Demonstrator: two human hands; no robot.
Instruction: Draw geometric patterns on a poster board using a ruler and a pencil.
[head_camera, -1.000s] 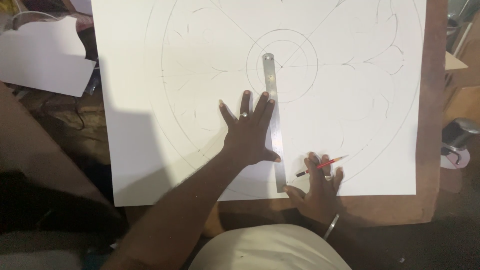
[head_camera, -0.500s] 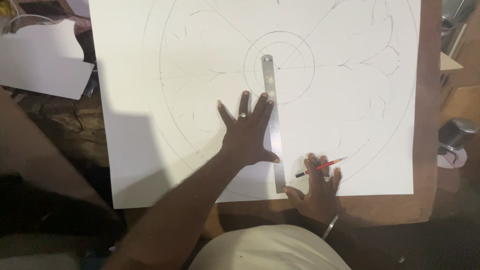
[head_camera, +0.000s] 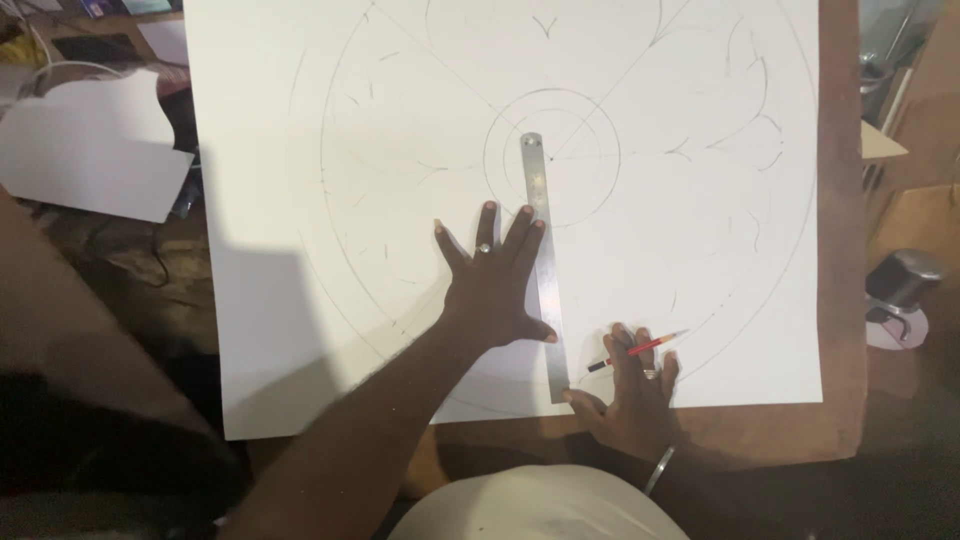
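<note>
The left hand (head_camera: 495, 290) lies flat and spread on the white sheet (head_camera: 300, 250), its fingers and thumb pressing the left edge of the steel ruler (head_camera: 541, 265), which runs from the drawn circles' centre toward the sheet's near edge. The right hand (head_camera: 635, 395) rests at the ruler's near end, pinching a red pencil (head_camera: 636, 350) between its fingers. The sheet covers a brown bench (head_camera: 840, 300).

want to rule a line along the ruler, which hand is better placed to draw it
Right, probably. The right hand already holds the red pencil beside the metal ruler; the left hand lies spread on the paper, pinning the ruler's edge.
</note>
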